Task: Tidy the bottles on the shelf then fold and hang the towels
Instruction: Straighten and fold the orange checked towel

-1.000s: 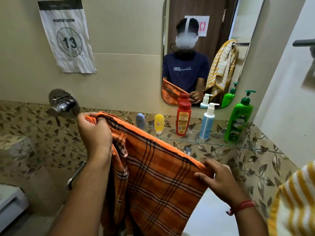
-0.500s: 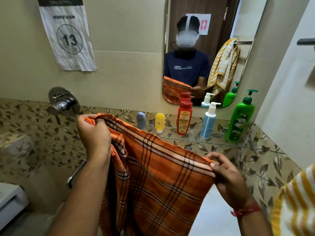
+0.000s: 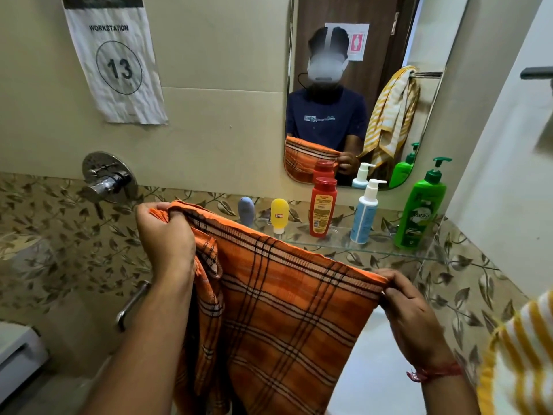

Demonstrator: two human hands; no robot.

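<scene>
An orange checked towel (image 3: pixel 287 310) hangs stretched in front of me. My left hand (image 3: pixel 163 235) grips its upper left corner, bunched in the fist. My right hand (image 3: pixel 410 313) pinches the upper right corner, lower than the left. Behind the towel a glass shelf (image 3: pixel 419 254) carries a row of bottles: a small grey-blue tube (image 3: pixel 246 208), a yellow tube (image 3: pixel 279 215), a red bottle (image 3: pixel 322 206), a white and blue pump bottle (image 3: pixel 364 215) and a green pump bottle (image 3: pixel 420 211). A yellow striped towel (image 3: pixel 520 360) shows at the lower right edge.
A mirror (image 3: pixel 386 34) above the shelf reflects a person, the orange towel and a yellow striped towel on a rail. A chrome tap valve (image 3: pixel 106 178) and a metal handle (image 3: pixel 131 304) are on the left wall. A dark rail end (image 3: pixel 535 72) juts at the upper right.
My right hand has moved to the right and closed its pinch on the towel's top edge, pulling the towel wider and flatter. My left hand keeps its grip.
</scene>
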